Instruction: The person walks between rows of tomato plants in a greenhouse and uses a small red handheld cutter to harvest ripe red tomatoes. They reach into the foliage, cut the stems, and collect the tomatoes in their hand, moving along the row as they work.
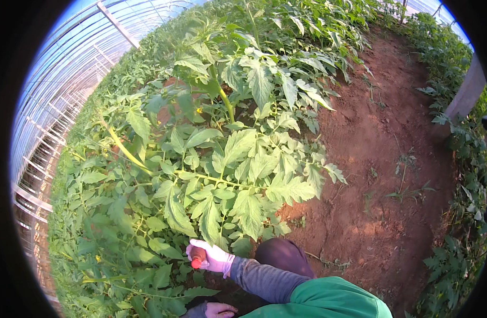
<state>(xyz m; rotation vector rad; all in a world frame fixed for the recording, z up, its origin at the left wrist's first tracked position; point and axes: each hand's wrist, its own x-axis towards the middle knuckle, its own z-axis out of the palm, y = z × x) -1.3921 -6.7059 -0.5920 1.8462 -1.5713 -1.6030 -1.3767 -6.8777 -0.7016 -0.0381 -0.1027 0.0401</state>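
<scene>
My right hand (pixel 217 259), in a thin pale glove, is closed around a short brown-red cylinder with a bright red end (pixel 197 261). What kind of thing it is cannot be made out. That hand is just under the drooping leaves of a tomato plant (pixel 246 209), whose leafy stalk reaches out to the right. Low at the bottom edge, my left hand (pixel 221 310) also wears a pale glove. It is partly cut off by the frame, and its fingers are mostly hidden. Leaves (pixel 166 275) lie near it.
A bare reddish soil path (pixel 370 212) with a few small weeds runs up the right side. Beyond it are more plants (pixel 444 265) and a pale post (pixel 466 93). The greenhouse frame (pixel 47 132) curves along the left. My dark-clad knee (pixel 280 254) is beside the right forearm.
</scene>
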